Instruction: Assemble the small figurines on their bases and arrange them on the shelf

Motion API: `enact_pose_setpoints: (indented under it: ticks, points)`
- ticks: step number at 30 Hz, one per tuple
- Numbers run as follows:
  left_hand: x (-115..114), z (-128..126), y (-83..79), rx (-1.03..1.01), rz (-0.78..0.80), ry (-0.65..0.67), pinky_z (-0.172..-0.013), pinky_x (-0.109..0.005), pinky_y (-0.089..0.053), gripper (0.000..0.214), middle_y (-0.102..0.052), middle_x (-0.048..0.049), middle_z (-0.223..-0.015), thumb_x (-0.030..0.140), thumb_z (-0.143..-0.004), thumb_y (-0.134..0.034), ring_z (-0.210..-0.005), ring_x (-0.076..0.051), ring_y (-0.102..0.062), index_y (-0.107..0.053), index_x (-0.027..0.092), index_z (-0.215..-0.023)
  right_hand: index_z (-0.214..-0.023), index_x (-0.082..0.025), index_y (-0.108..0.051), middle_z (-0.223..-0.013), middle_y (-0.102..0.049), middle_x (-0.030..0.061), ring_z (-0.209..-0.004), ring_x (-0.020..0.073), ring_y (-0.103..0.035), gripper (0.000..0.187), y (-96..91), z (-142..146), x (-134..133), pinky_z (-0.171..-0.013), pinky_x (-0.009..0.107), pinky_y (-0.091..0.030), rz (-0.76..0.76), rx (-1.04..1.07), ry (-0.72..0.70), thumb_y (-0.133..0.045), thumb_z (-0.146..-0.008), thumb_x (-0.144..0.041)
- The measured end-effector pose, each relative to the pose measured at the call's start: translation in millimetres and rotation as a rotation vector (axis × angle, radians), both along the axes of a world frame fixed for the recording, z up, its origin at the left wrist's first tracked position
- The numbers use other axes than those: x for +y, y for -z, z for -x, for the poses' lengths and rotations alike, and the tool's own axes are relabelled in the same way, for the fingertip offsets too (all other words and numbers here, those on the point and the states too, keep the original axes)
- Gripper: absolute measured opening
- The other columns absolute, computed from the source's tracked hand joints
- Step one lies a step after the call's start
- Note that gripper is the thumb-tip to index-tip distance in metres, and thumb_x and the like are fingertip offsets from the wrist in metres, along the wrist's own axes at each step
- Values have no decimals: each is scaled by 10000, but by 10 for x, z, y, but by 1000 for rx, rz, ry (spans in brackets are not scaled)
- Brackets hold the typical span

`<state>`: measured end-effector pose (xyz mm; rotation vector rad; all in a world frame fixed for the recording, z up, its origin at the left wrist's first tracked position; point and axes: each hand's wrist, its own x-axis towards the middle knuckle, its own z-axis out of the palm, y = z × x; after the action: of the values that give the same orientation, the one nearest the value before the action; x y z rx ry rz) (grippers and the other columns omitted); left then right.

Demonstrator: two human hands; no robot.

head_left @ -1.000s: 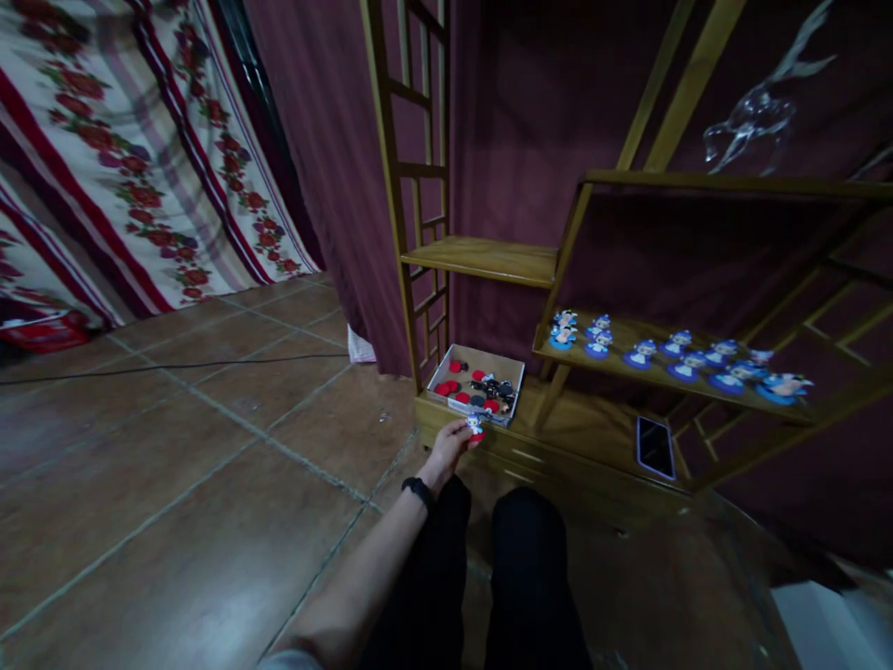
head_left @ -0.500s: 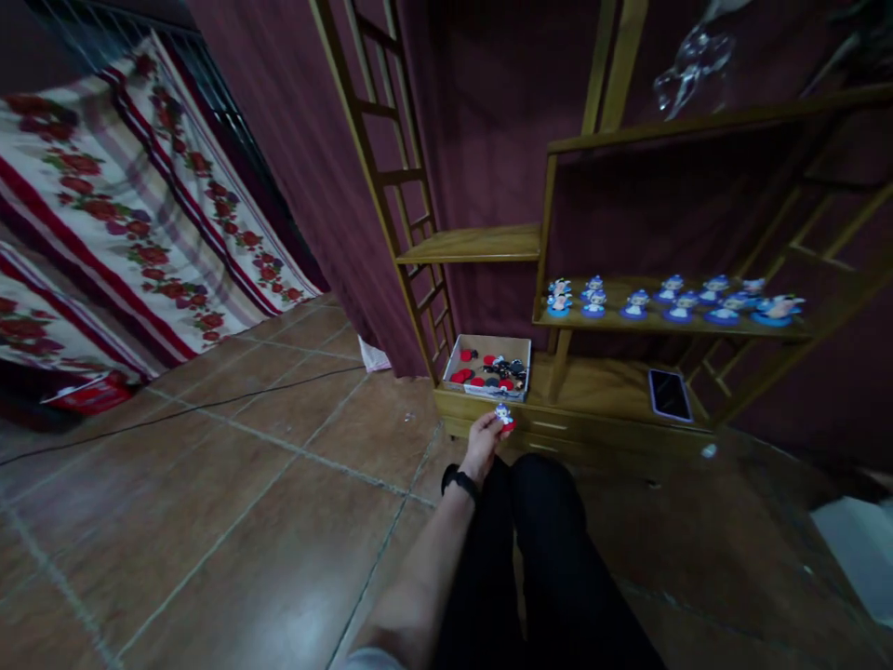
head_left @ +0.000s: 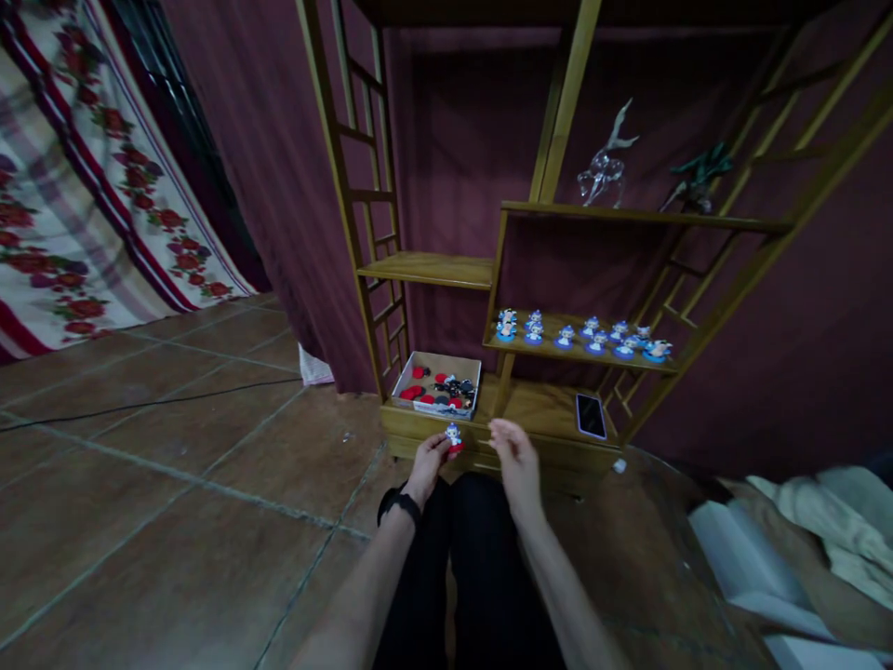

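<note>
My left hand [head_left: 427,460] pinches a small white and blue figurine on a red base [head_left: 454,436], held in front of the wooden shelf unit's low base [head_left: 530,409]. My right hand [head_left: 514,454] hovers just to its right with fingers spread and nothing in it. Behind the figurine an open cardboard box [head_left: 438,381] holds red bases and dark parts. Several finished figurines on blue bases [head_left: 579,336] stand in a row on the middle shelf.
A phone [head_left: 590,415] lies on the shelf's base at right. A glass deer [head_left: 604,167] and a dark ornament [head_left: 698,173] stand on the upper shelf. Maroon curtain behind, floral cloth at left, a cable across the tiled floor, white boxes and cloth at right.
The view has swung right and pulled back. My right hand has come into view beside the left, which still holds the figurine.
</note>
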<state>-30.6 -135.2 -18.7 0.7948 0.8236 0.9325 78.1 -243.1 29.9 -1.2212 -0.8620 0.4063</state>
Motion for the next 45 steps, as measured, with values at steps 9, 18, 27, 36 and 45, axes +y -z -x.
enact_pose_setpoints:
  ticks: [9,18,27,36,45]
  points:
    - [12,-86,80,-60,16,52,-565,-208,-507,186,-689,-93,-719,118,-636,-720,-619,-135,-644,-665,101,-813,-1082,-201,-614,-1158,-613,72,-1064,215,-559,351,925,81,611,-956,376,-402,158,65,-26,-464,-782,-304]
    - [97,-141,180,-68,-34,56,-612,-238,-523,162,-689,-85,-737,191,-681,-689,-599,-124,-633,-679,106,-819,-1032,-209,-655,-1030,-676,51,-938,222,-612,354,957,37,711,-817,330,-478,202,65,-38,-486,-771,-379]
    - [133,-174,260,-69,-74,16,-604,-226,-489,217,-689,-68,-742,201,-593,-735,-592,-108,-598,-690,113,-786,-1044,-240,-647,-982,-679,31,-906,201,-606,331,871,79,692,-801,296,-462,355,-132,39,-441,-799,-324]
    - [156,-185,271,-65,-80,2,-582,-214,-452,237,-676,-47,-697,227,-573,-739,-586,-104,-580,-688,124,-780,-1178,-221,-550,-1112,-599,80,-1016,205,-563,384,763,145,625,-865,296,-408,467,-344,36,-421,-829,-319]
    - [159,-177,265,-58,-73,39,-554,-207,-441,199,-648,-37,-632,254,-616,-714,-527,-85,-544,-687,124,-765,-1068,-224,-607,-1055,-613,75,-973,204,-574,366,718,144,606,-811,285,-412,465,-276,79,-392,-839,-411]
